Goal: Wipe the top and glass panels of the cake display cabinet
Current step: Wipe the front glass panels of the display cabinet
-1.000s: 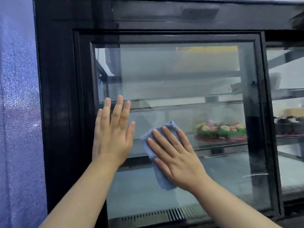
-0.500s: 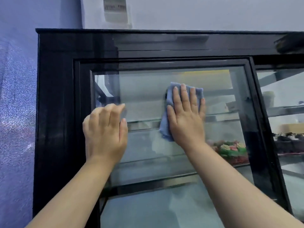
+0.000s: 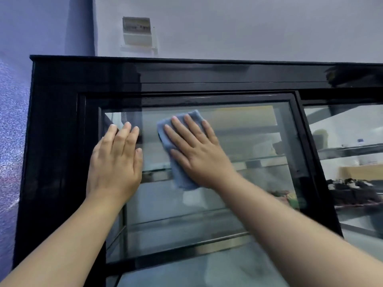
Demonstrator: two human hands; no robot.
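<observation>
The black-framed cake display cabinet (image 3: 53, 141) fills the view, with a glass door panel (image 3: 248, 183) in front of me. My right hand (image 3: 199, 154) lies flat with straight fingers, pressing a folded blue cloth (image 3: 176, 170) against the upper left part of the glass. My left hand (image 3: 116, 160) rests flat on the glass at the door's left edge, fingers straight and together. Most of the cloth is hidden under my right palm.
A second glass panel (image 3: 352, 162) stands to the right, with dark cakes (image 3: 350, 187) on a shelf behind it. A white wall box (image 3: 137, 32) hangs above the cabinet's top edge. A purple wall (image 3: 12, 141) borders the cabinet on the left.
My right hand carried the cloth from the lower middle of the glass up towards its top, then leftward. My left hand slid higher along the door's left edge. The view tilted upward.
</observation>
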